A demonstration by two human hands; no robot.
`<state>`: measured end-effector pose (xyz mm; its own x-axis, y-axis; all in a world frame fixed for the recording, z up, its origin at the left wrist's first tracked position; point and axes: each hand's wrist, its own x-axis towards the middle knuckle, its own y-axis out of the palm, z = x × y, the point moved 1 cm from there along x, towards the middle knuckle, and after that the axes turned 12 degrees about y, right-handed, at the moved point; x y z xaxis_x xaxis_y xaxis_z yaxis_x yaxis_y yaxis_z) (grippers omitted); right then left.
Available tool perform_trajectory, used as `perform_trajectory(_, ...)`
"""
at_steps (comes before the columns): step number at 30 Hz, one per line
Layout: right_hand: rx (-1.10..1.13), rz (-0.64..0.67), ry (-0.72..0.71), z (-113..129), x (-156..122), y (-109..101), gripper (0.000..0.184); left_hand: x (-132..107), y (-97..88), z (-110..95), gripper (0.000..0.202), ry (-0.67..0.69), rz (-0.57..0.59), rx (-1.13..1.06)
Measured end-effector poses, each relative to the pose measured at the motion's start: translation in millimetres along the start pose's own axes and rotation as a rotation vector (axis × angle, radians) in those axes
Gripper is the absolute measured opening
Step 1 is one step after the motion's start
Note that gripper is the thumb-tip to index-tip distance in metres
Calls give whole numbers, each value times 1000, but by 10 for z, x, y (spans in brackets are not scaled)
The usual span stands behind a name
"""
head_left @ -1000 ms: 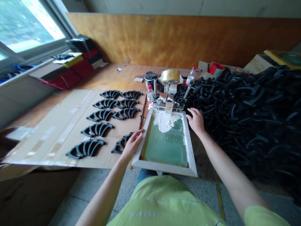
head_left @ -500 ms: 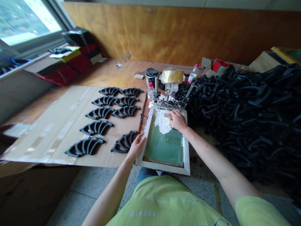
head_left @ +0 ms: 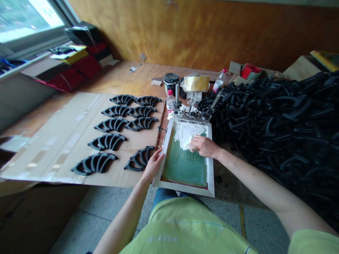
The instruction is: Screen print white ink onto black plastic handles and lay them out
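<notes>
Before one brown wooden panel (head_left: 212, 31), nine black fan-shaped clusters (head_left: 94, 163) lie on one cardboard sheet (head_left: 53, 141), and two red-capped bottles (head_left: 170, 102) stand beyond one framed screen (head_left: 182, 169). Half open, the left hand (head_left: 154, 162) rests along the screen's left edge; the right hand (head_left: 203, 146), fingers bunched by the white paste (head_left: 186, 135), grips what looks like one pale scraper (head_left: 194, 148), mostly hidden.

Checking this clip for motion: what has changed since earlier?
From beside the screen frame, the right hand took the squeegee and pulled it through white paste toward the near end, which seems lowered. The left hand stays at the left edge; the black slatted parts stayed put.
</notes>
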<state>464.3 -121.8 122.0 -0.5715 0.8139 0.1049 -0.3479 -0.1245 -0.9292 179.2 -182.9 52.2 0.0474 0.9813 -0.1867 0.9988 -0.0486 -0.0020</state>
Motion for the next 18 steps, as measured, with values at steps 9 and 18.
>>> perform_trajectory(9,47,-188,17,71,-62,216,30,-14,7,-80,72,-2,-2,-10)
perform_trajectory(18,38,-309,390,-214,498,-341,54,-120,-12,-661,78,-16,1,33)
